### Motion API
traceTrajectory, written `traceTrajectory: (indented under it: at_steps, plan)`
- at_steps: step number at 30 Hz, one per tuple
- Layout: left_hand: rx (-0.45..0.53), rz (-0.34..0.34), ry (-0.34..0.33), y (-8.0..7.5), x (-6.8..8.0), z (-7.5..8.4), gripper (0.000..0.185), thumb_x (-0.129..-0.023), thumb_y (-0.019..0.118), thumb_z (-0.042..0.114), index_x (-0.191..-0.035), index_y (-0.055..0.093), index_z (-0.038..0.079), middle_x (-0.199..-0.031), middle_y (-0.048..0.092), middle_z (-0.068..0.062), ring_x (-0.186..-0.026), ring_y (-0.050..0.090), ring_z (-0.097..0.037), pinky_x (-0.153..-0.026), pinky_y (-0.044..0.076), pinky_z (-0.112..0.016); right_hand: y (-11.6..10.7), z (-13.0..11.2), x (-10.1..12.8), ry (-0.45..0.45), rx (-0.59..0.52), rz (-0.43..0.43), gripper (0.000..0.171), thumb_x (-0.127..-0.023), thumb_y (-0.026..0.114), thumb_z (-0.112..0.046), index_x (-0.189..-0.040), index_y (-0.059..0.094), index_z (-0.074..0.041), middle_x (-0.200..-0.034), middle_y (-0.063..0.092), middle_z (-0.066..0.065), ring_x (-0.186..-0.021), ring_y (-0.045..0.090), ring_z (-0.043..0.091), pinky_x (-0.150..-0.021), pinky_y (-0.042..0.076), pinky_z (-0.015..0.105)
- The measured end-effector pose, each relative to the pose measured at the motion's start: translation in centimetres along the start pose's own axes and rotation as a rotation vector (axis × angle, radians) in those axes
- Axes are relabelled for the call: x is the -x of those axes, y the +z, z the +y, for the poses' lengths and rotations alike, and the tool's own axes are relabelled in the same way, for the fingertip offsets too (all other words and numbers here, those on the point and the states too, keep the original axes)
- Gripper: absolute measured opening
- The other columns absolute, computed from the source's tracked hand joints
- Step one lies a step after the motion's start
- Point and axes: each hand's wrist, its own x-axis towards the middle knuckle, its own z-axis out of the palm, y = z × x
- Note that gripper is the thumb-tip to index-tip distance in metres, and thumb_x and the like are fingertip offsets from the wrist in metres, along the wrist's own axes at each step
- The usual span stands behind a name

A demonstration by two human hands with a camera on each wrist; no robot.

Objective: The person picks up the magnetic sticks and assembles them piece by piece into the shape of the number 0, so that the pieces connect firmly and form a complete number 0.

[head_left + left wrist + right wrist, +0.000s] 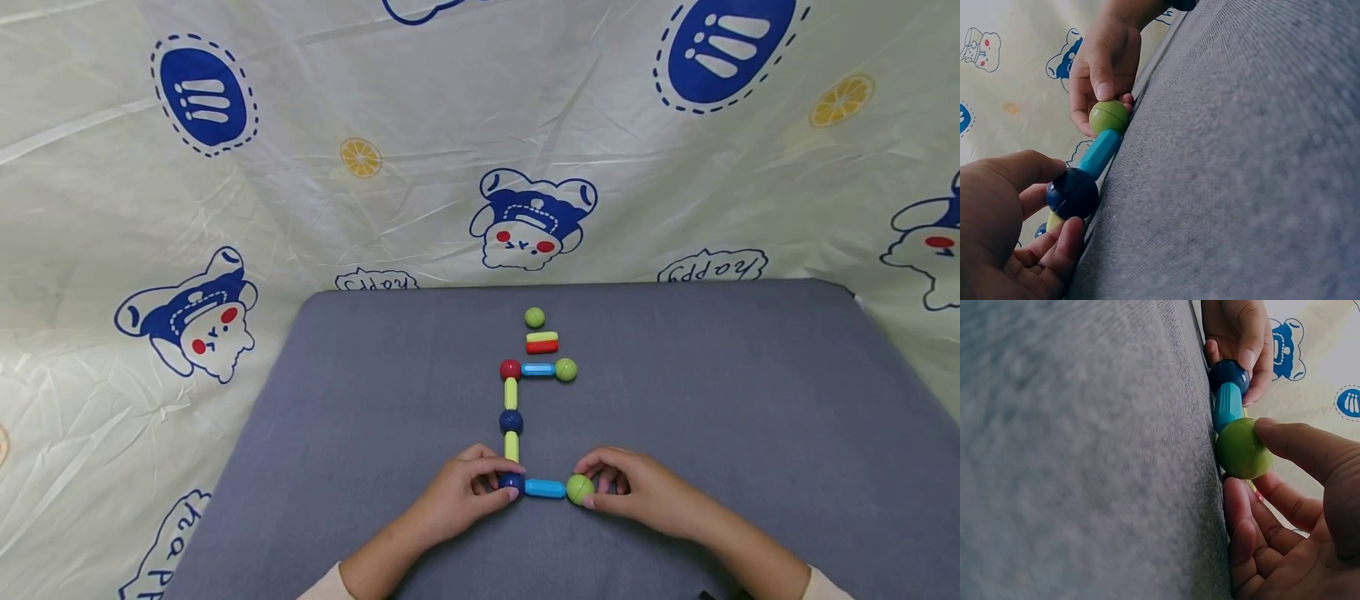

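On the table lies a chain of balls and rods, shaped like a squared-off C. My left hand (468, 493) pinches the dark blue ball (1072, 194) at the chain's near left corner between thumb and fingers. From that ball a light blue rod (545, 488) runs right to a green ball (1244, 449), which my right hand (637, 492) pinches. Yellow-green rods (511, 394) and another dark blue ball (512, 422) lead away to a red ball (510, 369). There a second light blue rod (537, 369) joins a further green ball (566, 370).
Beyond the chain, a loose yellow-green rod (542, 337) and a red rod (542, 347) lie side by side. A single green ball (534, 317) sits behind them, near the far edge of the grey cloth-covered table (720, 392). A printed white sheet (420, 100) hangs behind.
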Motion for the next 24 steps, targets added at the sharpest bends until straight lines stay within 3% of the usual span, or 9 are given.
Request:
traceTrajectory:
  at_steps: [7, 16, 24]
  plan:
    - [-0.115, 0.034, 0.026, 0.9, 0.0, 0.1, 0.032, -0.088, 0.079, 0.037, -0.118, 0.074, 0.027, -0.097, 0.054, 0.007, -0.077, 0.05, -0.003, -0.064, 0.046, -0.016, 0.0, 0.0, 0.0, 0.023, 0.02, 0.005, 0.029, -0.091, 0.075, -0.036, -0.113, 0.067, -0.02, -0.095, 0.063, -0.001, -0.078, 0.058, 0.006, -0.067, 0.05, 0.023]
    - [-0.219, 0.1, 0.051, 1.8, 0.1, 0.4, 0.022, -0.09, 0.078, 0.031, -0.112, 0.075, 0.027, -0.095, 0.051, 0.009, -0.081, 0.048, -0.001, -0.068, 0.043, -0.015, 0.1, 0.1, 0.0, 0.025, 0.011, 0.01, 0.029, -0.091, 0.075, -0.035, -0.114, 0.067, -0.019, -0.097, 0.064, 0.0, -0.078, 0.058, 0.006, -0.066, 0.05, 0.024]
    - [-0.181, 0.112, 0.033, 1.7, 0.0, 0.1, 0.019, -0.091, 0.077, 0.032, -0.11, 0.074, 0.028, -0.094, 0.051, 0.008, -0.079, 0.048, -0.001, -0.069, 0.043, -0.016, 0.1, 0.2, 0.0, 0.043, 0.006, 0.02, 0.03, -0.091, 0.076, -0.035, -0.115, 0.066, -0.018, -0.097, 0.064, 0.001, -0.076, 0.058, 0.006, -0.065, 0.05, 0.024]
